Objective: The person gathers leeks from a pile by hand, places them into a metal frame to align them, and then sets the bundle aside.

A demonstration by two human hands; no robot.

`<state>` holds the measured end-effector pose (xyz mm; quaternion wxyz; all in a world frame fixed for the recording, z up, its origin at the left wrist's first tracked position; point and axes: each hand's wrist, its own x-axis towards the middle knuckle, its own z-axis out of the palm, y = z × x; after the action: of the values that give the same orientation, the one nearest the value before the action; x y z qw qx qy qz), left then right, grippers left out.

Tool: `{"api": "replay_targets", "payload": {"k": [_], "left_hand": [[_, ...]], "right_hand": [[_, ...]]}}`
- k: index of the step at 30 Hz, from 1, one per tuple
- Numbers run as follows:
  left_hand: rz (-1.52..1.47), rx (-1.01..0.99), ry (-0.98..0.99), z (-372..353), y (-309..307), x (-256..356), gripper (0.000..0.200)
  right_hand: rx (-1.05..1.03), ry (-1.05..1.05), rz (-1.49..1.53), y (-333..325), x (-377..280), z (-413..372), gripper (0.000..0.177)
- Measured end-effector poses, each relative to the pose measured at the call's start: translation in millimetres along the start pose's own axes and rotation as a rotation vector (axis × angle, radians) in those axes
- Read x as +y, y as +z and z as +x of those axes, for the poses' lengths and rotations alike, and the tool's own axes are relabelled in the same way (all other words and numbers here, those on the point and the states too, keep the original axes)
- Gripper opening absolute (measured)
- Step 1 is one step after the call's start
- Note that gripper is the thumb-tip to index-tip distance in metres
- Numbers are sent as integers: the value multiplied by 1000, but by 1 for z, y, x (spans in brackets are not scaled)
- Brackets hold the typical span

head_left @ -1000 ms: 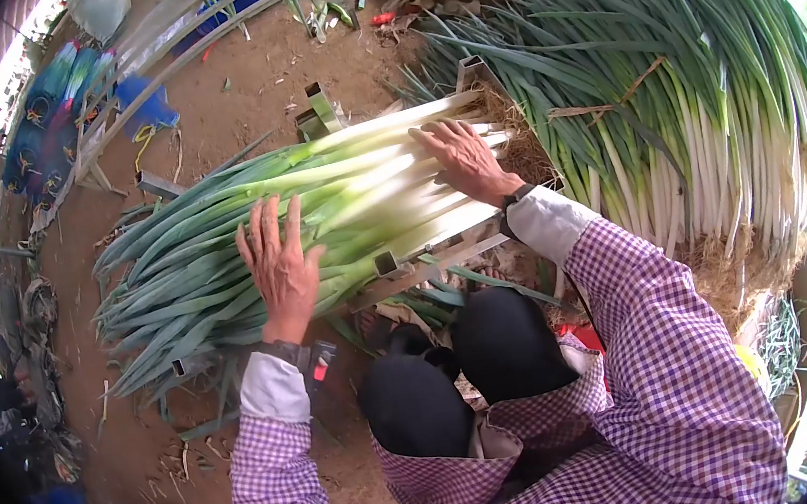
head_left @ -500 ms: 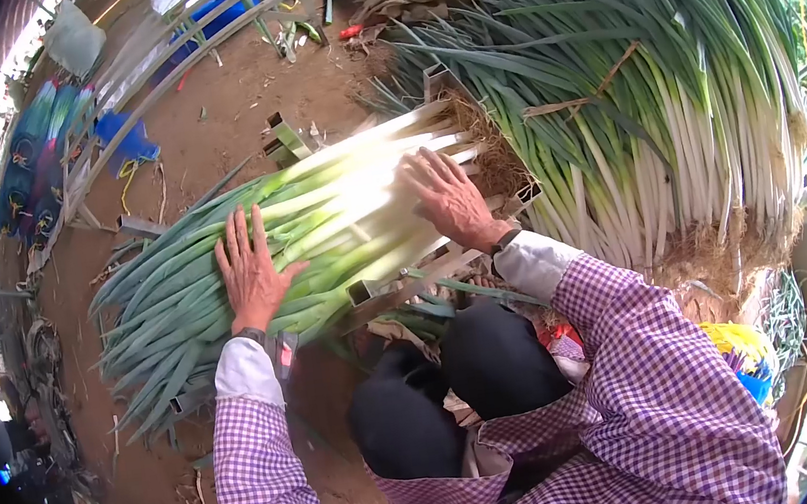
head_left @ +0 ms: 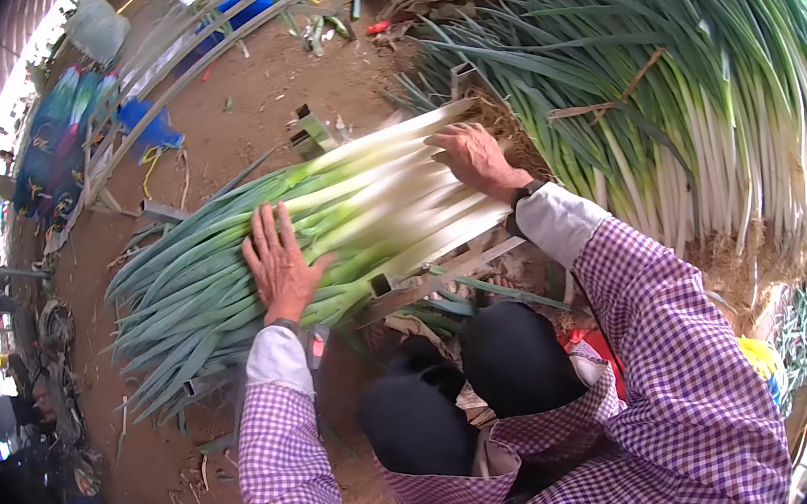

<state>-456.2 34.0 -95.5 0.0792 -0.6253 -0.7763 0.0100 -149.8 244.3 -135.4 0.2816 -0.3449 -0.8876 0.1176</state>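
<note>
A thick bundle of long green onions lies across a metal frame, with leaves to the left and white stalks and roots to the right. My left hand rests flat on the green part, fingers stretched out and thumb apart. Over the white stalks near the root end, my right hand has its fingers bent and drawn together, gripping at the upper stalks. Its fingertips are partly hidden, and the stalks below it look blurred.
A large heap of green onions lies to the right, roots toward me. Posts of the frame, such as the one at the back, stand up around the bundle. A bamboo rack and a blue plastic piece are at the far left. My knees are close below.
My right hand has gone from flat with fingers spread to bent, drawn-in fingers on the stalks. My left hand stays on the leaves. The whole view has shifted slightly.
</note>
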Motion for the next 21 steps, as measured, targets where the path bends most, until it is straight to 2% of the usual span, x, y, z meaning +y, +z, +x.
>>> {"api": "replay_targets", "payload": {"k": [4, 7, 8, 11, 13, 15, 21], "left_hand": [[-44, 14, -4, -3, 1, 1, 128], [-59, 70, 7, -5, 4, -2, 131], [-64, 93, 8, -6, 5, -1, 131], [-76, 148, -1, -6, 5, 0, 132], [-92, 165, 2, -8, 4, 0, 133], [-101, 157, 17, -5, 3, -3, 132], [-121, 78, 63, 2, -5, -11, 128]], "right_hand": [[-218, 67, 48, 11, 15, 20, 30], [-292, -48, 54, 5, 23, 30, 26], [-279, -117, 46, 1, 22, 32, 21], [-186, -138, 95, -10, 16, 37, 14], [-43, -178, 58, -11, 16, 43, 12], [5, -172, 5, -3, 21, 55, 12], [-38, -120, -21, 27, 42, 75, 19]]}}
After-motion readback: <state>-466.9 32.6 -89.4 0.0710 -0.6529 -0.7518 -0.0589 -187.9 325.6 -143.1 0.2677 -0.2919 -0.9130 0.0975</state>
